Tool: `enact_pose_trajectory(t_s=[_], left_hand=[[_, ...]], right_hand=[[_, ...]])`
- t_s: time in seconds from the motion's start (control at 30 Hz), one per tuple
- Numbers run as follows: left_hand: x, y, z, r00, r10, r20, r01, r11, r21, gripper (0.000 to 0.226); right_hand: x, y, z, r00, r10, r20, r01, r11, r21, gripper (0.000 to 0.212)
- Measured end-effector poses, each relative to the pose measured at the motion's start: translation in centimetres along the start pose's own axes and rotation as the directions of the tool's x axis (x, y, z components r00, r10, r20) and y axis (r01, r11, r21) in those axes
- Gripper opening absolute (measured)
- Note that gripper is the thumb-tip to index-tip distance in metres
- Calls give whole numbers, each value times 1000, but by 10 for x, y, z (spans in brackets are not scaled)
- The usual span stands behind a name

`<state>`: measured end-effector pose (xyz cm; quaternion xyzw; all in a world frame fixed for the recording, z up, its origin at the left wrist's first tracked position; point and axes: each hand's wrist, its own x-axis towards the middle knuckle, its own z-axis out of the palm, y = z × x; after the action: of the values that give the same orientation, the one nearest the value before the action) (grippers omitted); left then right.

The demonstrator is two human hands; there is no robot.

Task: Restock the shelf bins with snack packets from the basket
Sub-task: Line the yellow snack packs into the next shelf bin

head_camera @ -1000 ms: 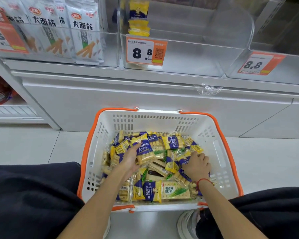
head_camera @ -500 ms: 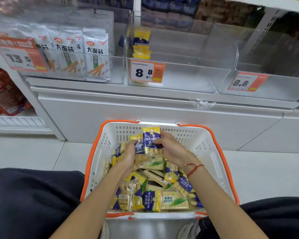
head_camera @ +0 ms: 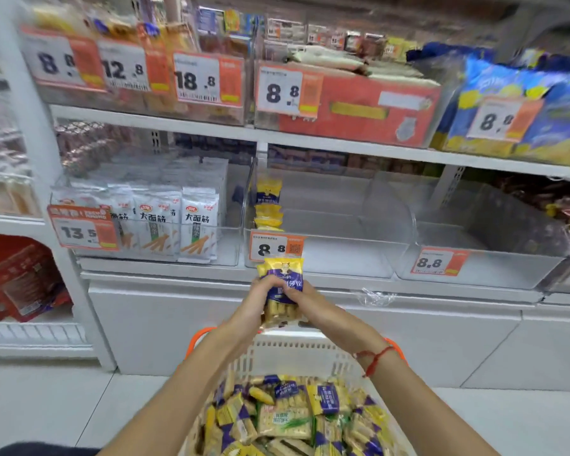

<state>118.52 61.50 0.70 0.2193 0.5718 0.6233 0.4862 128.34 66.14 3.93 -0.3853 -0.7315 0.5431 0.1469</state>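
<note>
Both hands hold snack packets up before the shelf.
The left hand (head_camera: 255, 299) and right hand (head_camera: 305, 302) are closed around a bunch of yellow-and-purple plastic biscuit packets (head_camera: 282, 284), above the white, orange-rimmed plastic basket (head_camera: 297, 352), below the clear plastic shelf bin (head_camera: 326, 255).

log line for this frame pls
stage: carry to bin | left hand + right hand: both gripping snack packets | above basket | target: clear bin, nearly empty
</note>
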Motion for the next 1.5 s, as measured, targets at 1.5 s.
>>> enact_pose_trajectory(t_s=[1.5], left_hand=[[293,149,28,805,401,437,-136,-592,794,40]], right_hand=[[319,2,-132,941,-202,-270,67,896,-439,60]])
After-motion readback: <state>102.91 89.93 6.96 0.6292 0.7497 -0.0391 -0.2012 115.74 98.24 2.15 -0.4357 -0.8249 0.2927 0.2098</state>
